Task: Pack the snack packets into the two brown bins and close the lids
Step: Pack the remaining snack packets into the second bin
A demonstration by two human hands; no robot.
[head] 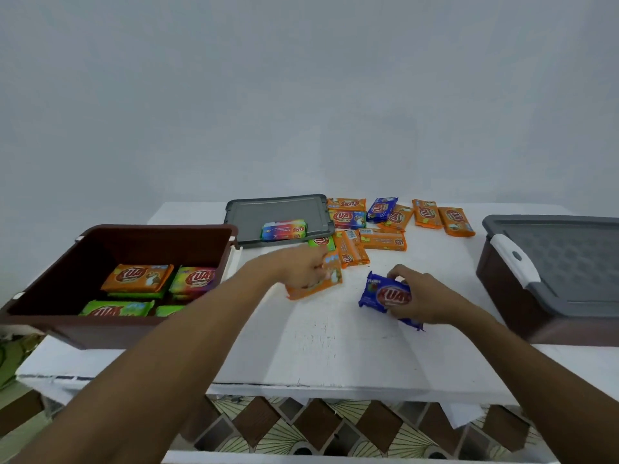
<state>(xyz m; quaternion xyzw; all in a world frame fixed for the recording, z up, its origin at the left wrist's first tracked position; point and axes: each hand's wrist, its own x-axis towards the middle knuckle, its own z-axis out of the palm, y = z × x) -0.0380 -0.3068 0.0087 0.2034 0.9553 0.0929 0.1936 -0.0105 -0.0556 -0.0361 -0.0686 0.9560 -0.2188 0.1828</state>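
Right hand (425,296): fingers curled round a blue packet (382,296), held tilted low over the counter (318,349).
Left hand (301,269): blurred, gripping an orange packet (318,286) mid-counter.
Open bin (160,231): left of both hands, stacked packets (137,277) inside.
Loose lid (254,216): behind it, carrying a rainbow packet (284,230).
Scattered packets (385,242): far edge, mostly orange.
Closed bin (502,296): far right, grey lid (569,262) on.

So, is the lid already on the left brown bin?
No, the left brown bin is open, and a grey lid lies flat on the table behind it.
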